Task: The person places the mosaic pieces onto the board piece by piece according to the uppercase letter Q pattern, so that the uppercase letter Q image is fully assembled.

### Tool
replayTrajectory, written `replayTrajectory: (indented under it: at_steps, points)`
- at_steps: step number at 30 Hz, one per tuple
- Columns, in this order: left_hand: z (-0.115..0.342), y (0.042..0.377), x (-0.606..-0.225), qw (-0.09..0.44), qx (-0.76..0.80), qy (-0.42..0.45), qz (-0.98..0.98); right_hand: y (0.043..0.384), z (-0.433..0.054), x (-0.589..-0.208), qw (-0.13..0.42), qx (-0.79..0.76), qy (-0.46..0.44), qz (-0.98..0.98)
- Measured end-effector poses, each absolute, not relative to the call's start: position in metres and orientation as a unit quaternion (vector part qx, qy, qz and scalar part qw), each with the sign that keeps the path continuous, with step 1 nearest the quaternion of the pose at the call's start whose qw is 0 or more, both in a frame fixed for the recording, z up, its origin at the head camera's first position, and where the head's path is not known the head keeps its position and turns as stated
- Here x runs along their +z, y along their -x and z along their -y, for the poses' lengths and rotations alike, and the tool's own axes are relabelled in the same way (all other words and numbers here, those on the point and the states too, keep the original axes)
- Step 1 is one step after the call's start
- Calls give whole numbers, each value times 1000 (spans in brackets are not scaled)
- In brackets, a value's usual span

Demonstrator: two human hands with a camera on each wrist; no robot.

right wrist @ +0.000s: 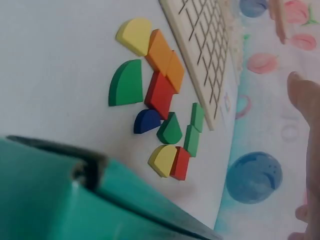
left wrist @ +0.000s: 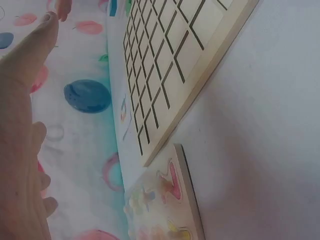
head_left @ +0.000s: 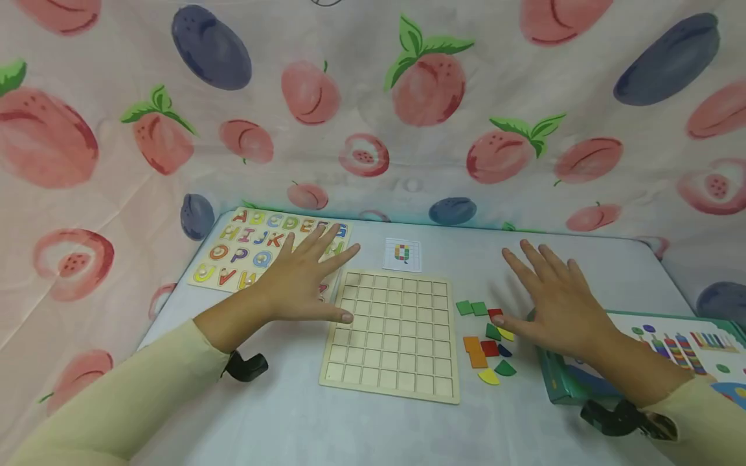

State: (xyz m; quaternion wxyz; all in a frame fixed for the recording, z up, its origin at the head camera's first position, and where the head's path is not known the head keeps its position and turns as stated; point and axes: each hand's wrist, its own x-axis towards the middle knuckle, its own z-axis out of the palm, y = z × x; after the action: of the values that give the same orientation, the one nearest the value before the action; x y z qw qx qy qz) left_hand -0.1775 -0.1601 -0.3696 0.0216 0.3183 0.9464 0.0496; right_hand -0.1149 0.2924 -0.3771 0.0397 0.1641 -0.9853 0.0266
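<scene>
My left hand is spread with straight fingers above the wooden alphabet board and the left edge of the wooden grid board. Nothing is in it. My right hand, also spread and holding nothing, hovers over the right side of the table near the green box. Between the grid board and that hand lie several coloured pieces: orange squares, a green quarter circle, a yellow quarter circle, a red square and a dark blue half circle. The grid's cells hold no pieces.
A small pattern card with a coloured letter Q lies behind the grid board. Fruit-printed cloth hangs at the back and left of the white table. The green box stands at the table's right side.
</scene>
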Motion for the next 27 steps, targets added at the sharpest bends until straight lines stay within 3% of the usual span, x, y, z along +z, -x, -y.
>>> replayTrajectory:
  at_steps: [17, 27]
  points:
    - [166, 152, -389, 40, 131, -266, -954, 80, -294, -378, 9, 225, -71, 972]
    - [166, 135, -406, 57, 170, -253, -951, 63, -273, -386, -60, 313, 44, 947]
